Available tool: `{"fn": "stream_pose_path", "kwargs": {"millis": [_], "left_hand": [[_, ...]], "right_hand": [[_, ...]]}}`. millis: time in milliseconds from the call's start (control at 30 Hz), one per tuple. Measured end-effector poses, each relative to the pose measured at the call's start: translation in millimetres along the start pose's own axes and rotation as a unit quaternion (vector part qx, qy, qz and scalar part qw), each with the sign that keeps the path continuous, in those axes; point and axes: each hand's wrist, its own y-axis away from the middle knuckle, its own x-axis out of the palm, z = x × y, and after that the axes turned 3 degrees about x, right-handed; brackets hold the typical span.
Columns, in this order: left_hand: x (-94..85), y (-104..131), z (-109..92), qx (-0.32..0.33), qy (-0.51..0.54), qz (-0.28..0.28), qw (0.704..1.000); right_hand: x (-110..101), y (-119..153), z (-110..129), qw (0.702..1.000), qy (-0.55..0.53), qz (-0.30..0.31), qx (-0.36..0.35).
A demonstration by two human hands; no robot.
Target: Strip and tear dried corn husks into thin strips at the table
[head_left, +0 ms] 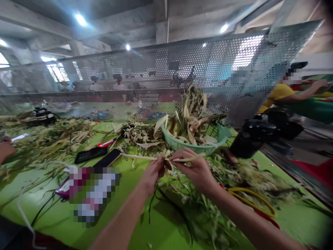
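My left hand point(155, 171) and my right hand point(194, 170) meet over the green table, fingertips pinched together. Between them runs a thin pale corn husk strip point(139, 157), its ends sticking out to the left and to the right. The fingers of both hands are closed on it where they meet, and a small bunched piece of husk point(168, 153) shows there. Right behind my hands stands a light green plastic basket point(194, 147) heaped with dry corn husks point(191, 126). Green and pale husk scraps point(205, 211) lie below my right hand.
Two dark phones point(91, 155) point(108, 159) and a red box cutter point(106, 143) lie left of my hands. Husks point(62, 135) cover the far left, near another person's hand point(6, 151). Yellow-handled scissors point(253, 198) lie right. A perforated metal screen point(145, 80) stands behind.
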Motion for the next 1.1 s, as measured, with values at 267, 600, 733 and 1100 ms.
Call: {"fn": "stream_pose_path", "kwargs": {"millis": [267, 600, 733, 1100], "left_hand": [[2.6, 1, -3, 0.019, 0.125, 0.006, 0.992], [2.7, 5, -19, 0.022, 0.095, 0.020, 0.995], [4.1, 7, -22, 0.035, 0.087, 0.045, 0.995], [1.6, 6, -17, 0.023, 0.084, 0.030, 0.996]], "right_hand": [[19, 14, 1, 0.959, 0.201, 0.068, -0.188], [8, 5, 5, 0.993, -0.071, 0.014, 0.092], [11, 3, 1, 0.948, -0.205, 0.019, 0.243], [4, -9, -9, 0.946, -0.216, 0.034, 0.237]]}}
